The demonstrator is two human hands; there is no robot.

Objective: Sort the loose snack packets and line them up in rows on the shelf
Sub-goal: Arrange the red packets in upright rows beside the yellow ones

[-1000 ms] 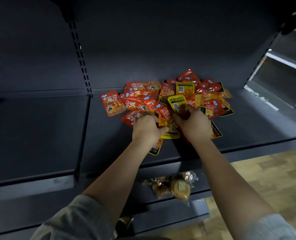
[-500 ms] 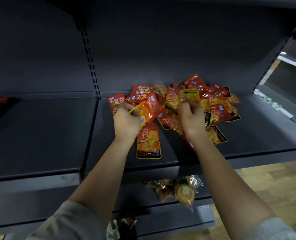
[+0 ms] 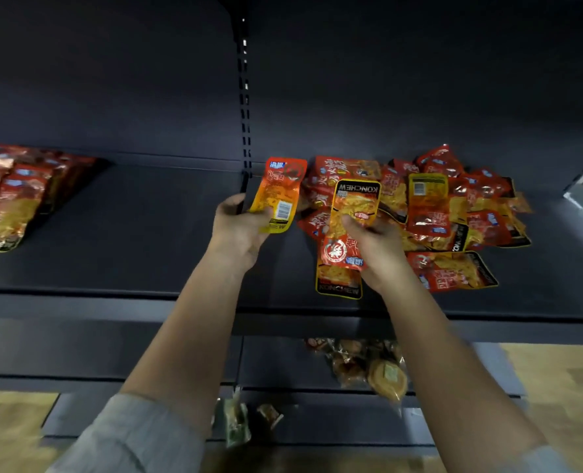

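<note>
Left of the slotted upright (image 3: 245, 107) on the dark shelf (image 3: 130, 240), a group of snack packets (image 3: 14, 196) lies in overlapping rows at the frame's far left edge. Right of the upright, a loose pile of packets (image 3: 454, 206) in red, orange and yellow covers the shelf surface up to the back panel. Left hand (image 3: 240, 230), directly below the foot of the upright, holds one orange packet (image 3: 278, 194) upright, thumb and fingers closed on its lower end, barcode side facing the camera. Right hand (image 3: 375, 250), right of the upright at the near edge of the pile, grips a KONCHEW packet (image 3: 355, 203) with thumb on its face and fingers curled beneath; a red-ended packet (image 3: 339, 254) is held in the same grasp. Another KONCHEW packet (image 3: 338, 283) lies flat beneath that hand. Below the upright, a lower shelf (image 3: 283, 363) carries clear-wrapped pastries (image 3: 382, 373)
</note>
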